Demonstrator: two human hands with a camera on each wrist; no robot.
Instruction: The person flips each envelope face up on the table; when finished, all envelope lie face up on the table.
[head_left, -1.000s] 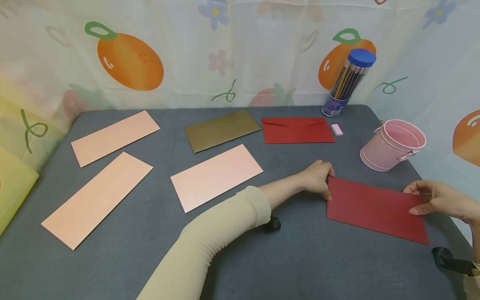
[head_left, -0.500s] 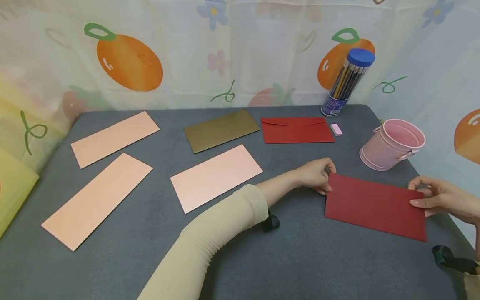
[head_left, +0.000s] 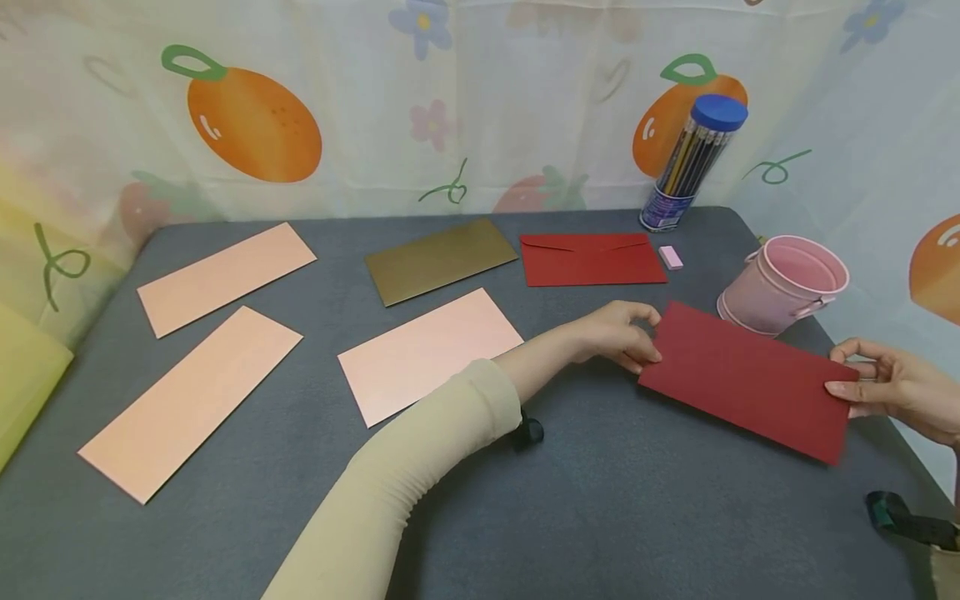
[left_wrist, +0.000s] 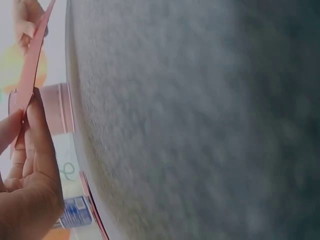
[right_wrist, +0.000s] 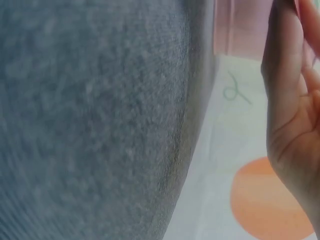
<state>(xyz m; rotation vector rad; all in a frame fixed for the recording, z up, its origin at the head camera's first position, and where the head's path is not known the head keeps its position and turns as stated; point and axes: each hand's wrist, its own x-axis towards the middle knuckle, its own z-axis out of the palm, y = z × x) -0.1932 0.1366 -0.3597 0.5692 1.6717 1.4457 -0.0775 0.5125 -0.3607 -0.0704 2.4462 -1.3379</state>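
Dark-red card [head_left: 750,383] held up off grey tabletop [head_left: 615,517], R side: L hand [head_left: 611,335] pinches L end, R hand [head_left: 896,387] pinches R end. Fruit-print cloth [head_left: 360,92] hangs behind. Pink bucket [head_left: 772,287] just beyond card, base partly hidden in head view. Pencil tub [head_left: 686,171], eraser [head_left: 671,257], red env. [head_left: 592,260] at back; gold card [head_left: 442,260] & 3 pale-pink cards [head_left: 191,404] to L, L sleeve [head_left: 427,454] partly covering one.

There are two peach paper pieces [head_left: 191,404], one pale pink piece [head_left: 420,358], one olive-gold piece [head_left: 441,261], two red pieces [head_left: 750,383], one bucket [head_left: 767,296], one lidded tub [head_left: 666,208] of pencils [head_left: 688,158], one small pink block [head_left: 671,257] and two hands [head_left: 611,335].
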